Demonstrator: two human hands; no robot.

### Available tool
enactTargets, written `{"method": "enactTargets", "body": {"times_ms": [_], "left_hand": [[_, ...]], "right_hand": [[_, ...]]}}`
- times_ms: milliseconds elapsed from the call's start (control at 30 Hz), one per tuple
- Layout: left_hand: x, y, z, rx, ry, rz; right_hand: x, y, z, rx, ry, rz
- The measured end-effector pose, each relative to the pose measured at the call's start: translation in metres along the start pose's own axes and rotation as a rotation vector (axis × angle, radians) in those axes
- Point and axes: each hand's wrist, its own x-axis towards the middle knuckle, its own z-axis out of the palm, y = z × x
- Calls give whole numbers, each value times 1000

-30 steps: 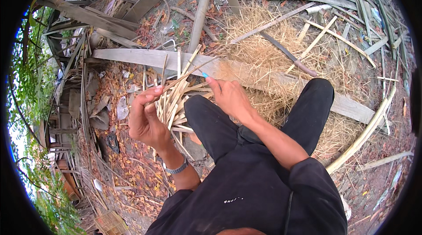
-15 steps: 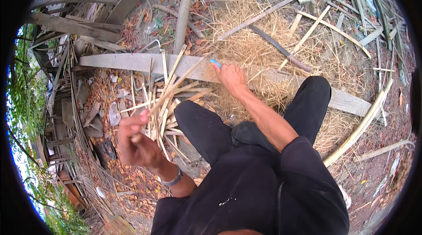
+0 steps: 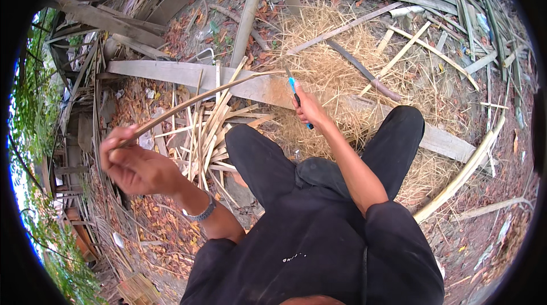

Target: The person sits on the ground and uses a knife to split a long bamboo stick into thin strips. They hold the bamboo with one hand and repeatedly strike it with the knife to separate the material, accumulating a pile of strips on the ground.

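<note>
Ground (image 3: 171, 231): earth strewn with dry leaves; stacked timber (image 3: 108, 20) beyond the plank's left end is cut off by the dark lens rim.
Plank (image 3: 256, 89): grey, lying crosswise, its right half partly hidden by shavings and the right knee (image 3: 405, 122).
Shavings (image 3: 336, 28): pale, straw-like, heaped on both sides of the plank.
Left knee (image 3: 242, 137): just short of the plank's near edge.
Strips (image 3: 208, 134): piled at the plank's near edge, the lower ones covered.
Stick (image 3: 194, 100): slants up over the plank, its lower end hidden in fingers.
Left hand (image 3: 142, 165): near side of the plank, pinching the stick.
Right hand (image 3: 309, 108): over the plank, wrapped around the knife.
Knife (image 3: 292, 84): blue-handled; whether its thin blade touches the stick, I cannot tell.
</note>
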Motion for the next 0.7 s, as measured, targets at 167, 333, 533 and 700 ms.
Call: {"method": "enactTargets", "body": {"times_ms": [167,333,533,700], "left_hand": [[42,38,5,-51,201,179],[50,64,27,113,367,149],[77,76,22,97,482,195],[97,78,19,92,409,225]], "right_hand": [[-43,-7,24,-235,100,-296],[-90,-19,60,-386,79,-442],[-113,-30,77,-421,97,-556],[-119,-38,81,-472,42,-619]]}}
